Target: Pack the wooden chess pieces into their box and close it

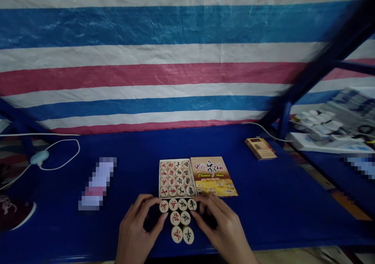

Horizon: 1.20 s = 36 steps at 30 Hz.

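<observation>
An open white box (160,178) holds rows of round chess pieces with red and black characters. Below its near edge, a row of pieces lies on the blue table, with two shorter rows nearer the camera. My left hand (140,225) has thumb and forefinger around the red piece (163,206) at the row's left end. At the right end, the fingers of my right hand (218,223) close around a black piece (191,204). The "Chinese chess" lid (215,176) lies right of the box, its near edge partly behind my right hand.
A small tan box (260,148) sits at the back right. At left are a blurred phone-like object (98,184) and a white cable with a pale blue puck (39,157). A power strip (322,142) lies far right. Blue frame bars rise at both sides.
</observation>
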Motion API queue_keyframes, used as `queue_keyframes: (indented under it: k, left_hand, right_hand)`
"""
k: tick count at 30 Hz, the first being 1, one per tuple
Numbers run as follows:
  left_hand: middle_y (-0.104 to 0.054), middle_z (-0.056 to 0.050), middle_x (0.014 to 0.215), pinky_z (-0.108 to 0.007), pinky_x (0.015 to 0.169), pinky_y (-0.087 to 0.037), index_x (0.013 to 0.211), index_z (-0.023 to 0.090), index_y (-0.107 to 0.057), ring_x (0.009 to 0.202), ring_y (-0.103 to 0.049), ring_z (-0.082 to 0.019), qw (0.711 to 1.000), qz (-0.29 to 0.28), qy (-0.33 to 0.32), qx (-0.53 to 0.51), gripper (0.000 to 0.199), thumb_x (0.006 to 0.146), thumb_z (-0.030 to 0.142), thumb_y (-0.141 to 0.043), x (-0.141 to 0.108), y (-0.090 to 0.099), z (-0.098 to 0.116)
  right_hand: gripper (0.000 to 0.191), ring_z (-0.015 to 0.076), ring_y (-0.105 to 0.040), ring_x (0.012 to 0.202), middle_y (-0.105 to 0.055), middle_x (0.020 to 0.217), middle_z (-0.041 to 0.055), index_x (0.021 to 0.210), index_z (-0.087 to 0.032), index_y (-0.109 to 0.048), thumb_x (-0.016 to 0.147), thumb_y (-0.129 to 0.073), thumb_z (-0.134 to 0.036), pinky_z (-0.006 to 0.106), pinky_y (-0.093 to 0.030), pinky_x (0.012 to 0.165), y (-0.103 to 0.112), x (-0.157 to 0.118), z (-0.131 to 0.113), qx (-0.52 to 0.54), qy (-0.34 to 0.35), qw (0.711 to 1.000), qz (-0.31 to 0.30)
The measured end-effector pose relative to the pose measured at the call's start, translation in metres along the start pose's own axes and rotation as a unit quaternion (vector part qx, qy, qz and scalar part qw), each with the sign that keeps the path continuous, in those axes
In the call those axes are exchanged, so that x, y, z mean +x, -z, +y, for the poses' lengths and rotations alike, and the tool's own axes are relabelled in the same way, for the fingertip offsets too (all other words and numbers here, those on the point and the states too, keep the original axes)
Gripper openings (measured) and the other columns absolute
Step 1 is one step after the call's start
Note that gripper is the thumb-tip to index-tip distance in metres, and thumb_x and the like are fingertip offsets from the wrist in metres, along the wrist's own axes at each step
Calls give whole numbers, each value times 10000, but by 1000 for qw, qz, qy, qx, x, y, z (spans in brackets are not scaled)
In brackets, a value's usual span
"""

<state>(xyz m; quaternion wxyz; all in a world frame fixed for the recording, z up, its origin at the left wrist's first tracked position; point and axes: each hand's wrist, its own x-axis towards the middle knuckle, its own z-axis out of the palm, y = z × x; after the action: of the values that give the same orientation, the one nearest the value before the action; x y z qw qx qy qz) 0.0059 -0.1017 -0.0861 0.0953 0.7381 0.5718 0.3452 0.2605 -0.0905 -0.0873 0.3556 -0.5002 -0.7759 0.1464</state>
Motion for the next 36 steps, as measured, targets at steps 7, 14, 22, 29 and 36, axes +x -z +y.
queue_keyframes:
  k: [7, 14, 22, 29, 36]
  left_hand:
    - [-665, -37, 1066, -265, 629, -573, 1153, 265, -638, 652, -623, -108, 998, 40, 12, -45, 219, 934, 265, -648, 7, 14, 7]
    - [-700, -29, 1048, -254, 658, -580, 1201, 273, -647, 714, -652, -110, 988, 80, -21, -129, 280, 934, 187, -642, 45, 0, 25]
    - [-718, -47, 1068, -271, 669, -602, 1217, 271, -653, 710, -666, -118, 986, 90, -48, -132, 340, 906, 134, -669, 37, -15, 23]
    - [-715, -41, 1090, -288, 745, -598, 1225, 269, -649, 894, -700, -156, 987, 82, -37, -131, 342, 909, 141, -672, 38, -18, 20]
    - [-712, -27, 1115, -395, 879, -542, 1175, 286, -670, 1025, -656, -206, 993, 86, -34, -76, 301, 893, 186, -703, 45, -14, 21]
  right_hand:
    - [284, 164, -661, 779, -641, 837, 2, 1231, -254, -604, 952, -644, -224, 331, -589, 744, 6, 0, -2, 56, -10, 998, 34]
    - [300, 197, -681, 974, -670, 1111, 85, 1219, -231, -629, 928, -668, -170, 333, -608, 767, -5, 41, -14, 71, 41, 990, 112]
    - [419, 222, -710, 1065, -720, 1168, 78, 1307, -257, -611, 911, -684, -142, 375, -625, 862, -16, 35, -11, 56, 84, 990, 95]
    - [516, 207, -701, 1057, -713, 1178, 68, 1378, -275, -568, 901, -691, -118, 368, -614, 866, -17, 36, -13, 37, 86, 990, 109]
    - [396, 213, -667, 1054, -703, 1152, 60, 1285, -262, -630, 908, -686, -152, 389, -570, 875, -17, 39, -12, 28, 65, 993, 97]
